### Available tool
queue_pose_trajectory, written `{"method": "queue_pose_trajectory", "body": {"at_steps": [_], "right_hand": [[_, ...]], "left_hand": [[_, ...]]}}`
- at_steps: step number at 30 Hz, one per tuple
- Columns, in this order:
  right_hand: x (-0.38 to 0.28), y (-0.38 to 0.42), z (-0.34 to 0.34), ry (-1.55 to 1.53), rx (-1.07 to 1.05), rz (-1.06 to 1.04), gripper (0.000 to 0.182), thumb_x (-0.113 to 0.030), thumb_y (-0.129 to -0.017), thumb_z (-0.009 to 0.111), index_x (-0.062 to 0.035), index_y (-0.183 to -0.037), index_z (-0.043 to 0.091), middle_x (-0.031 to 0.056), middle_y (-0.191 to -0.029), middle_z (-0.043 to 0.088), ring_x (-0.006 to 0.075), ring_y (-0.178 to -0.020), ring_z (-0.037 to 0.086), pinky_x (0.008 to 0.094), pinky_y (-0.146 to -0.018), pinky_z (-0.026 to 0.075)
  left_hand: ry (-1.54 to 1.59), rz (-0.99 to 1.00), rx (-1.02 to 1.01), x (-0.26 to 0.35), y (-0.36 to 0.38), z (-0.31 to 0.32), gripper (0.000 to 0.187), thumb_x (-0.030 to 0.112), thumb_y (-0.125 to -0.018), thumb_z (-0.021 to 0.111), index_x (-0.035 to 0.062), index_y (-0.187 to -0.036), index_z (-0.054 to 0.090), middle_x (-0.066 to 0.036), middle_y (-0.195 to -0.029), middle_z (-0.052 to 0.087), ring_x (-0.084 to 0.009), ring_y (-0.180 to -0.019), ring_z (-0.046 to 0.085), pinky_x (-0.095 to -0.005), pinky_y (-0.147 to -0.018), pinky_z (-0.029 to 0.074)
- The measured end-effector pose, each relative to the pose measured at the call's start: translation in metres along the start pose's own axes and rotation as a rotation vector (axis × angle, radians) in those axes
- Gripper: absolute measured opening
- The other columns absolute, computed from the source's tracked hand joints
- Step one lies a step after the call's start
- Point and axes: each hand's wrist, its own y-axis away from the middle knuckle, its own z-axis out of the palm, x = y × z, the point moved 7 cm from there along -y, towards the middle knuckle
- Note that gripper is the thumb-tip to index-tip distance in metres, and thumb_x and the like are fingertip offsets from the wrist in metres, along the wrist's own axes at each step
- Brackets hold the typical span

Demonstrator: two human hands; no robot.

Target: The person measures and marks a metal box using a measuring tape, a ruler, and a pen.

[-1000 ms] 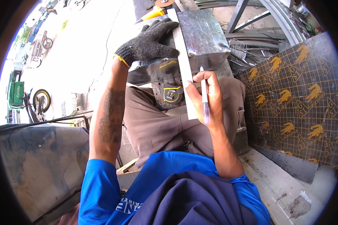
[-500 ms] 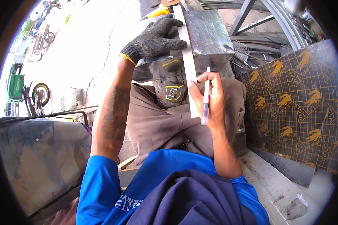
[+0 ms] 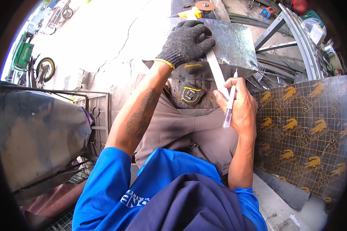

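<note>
My left hand [image 3: 187, 43], in a dark knit glove with a yellow cuff, rests over a flat white metal strip [image 3: 216, 71] with its fingers curled round it. The strip lies slanted across a shiny sheet-metal piece [image 3: 235, 44]. Bare, my right hand [image 3: 237, 102] pinches a white pen [image 3: 230, 104], tip up, while its thumb touches the strip's near end. Between my knees, a black and yellow tape measure [image 3: 191, 95] sits on a dark worn wooden surface [image 3: 177, 82].
An angle grinder [image 3: 192, 14] with a brown disc lies beyond the sheet metal. Metal frames [image 3: 297, 38] stand at the upper right. A patterned black panel [image 3: 302, 134] leans at the right, and a cloth-covered object [image 3: 46, 134] is at the left.
The view has shifted, moving the scene right and down. My left hand has gone from spread fingers to curled ones on the strip, which is now more slanted.
</note>
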Motion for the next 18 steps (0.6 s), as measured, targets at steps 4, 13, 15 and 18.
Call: {"method": "queue_pose_trajectory", "body": {"at_steps": [4, 13, 15, 18], "right_hand": [[-0.005, 0.003, -0.012, 0.082, 0.129, -0.109, 0.029, -0.009, -0.089, 0.077, -0.0061, -0.108, 0.056, 0.0168, -0.094, 0.066, 0.0352, -0.075, 0.066, 0.0435, -0.069, 0.053], [0.001, 0.007, -0.024, 0.024, 0.029, -0.186, 0.032, 0.002, -0.082, 0.078, -0.0042, -0.103, 0.056, 0.0157, -0.098, 0.072, 0.0353, -0.082, 0.072, 0.0431, -0.071, 0.057], [0.001, 0.001, -0.023, 0.004, -0.001, -0.212, 0.032, 0.001, -0.08, 0.079, -0.0054, -0.103, 0.058, 0.0129, -0.097, 0.072, 0.0316, -0.083, 0.071, 0.0418, -0.071, 0.057], [-0.015, -0.021, -0.026, 0.213, 0.008, -0.405, 0.032, 0.001, -0.078, 0.079, -0.0068, -0.103, 0.06, 0.0095, -0.093, 0.072, 0.0277, -0.084, 0.067, 0.0405, -0.072, 0.056]], "left_hand": [[0.143, 0.127, 0.185, 0.043, 0.028, -0.036, 0.032, 0.033, -0.087, 0.078, 0.0078, -0.106, 0.074, -0.009, -0.107, 0.072, -0.0344, -0.109, 0.065, -0.0444, -0.096, 0.052], [0.025, -0.005, -0.343, 0.058, 0.166, 0.046, 0.056, 0.042, -0.083, 0.078, 0.0126, -0.128, 0.064, -0.018, -0.134, 0.057, -0.0399, -0.13, 0.051, -0.0537, -0.112, 0.04], [0.043, -0.083, -0.361, 0.054, 0.165, 0.052, 0.073, 0.029, -0.07, 0.085, 0.0159, -0.137, 0.059, -0.015, -0.143, 0.053, -0.0397, -0.138, 0.045, -0.0553, -0.116, 0.035], [0.065, -0.107, -0.327, 0.045, 0.166, 0.063, 0.072, 0.031, -0.073, 0.083, 0.0163, -0.139, 0.059, -0.017, -0.138, 0.054, -0.0411, -0.134, 0.047, -0.0547, -0.117, 0.036]]}}
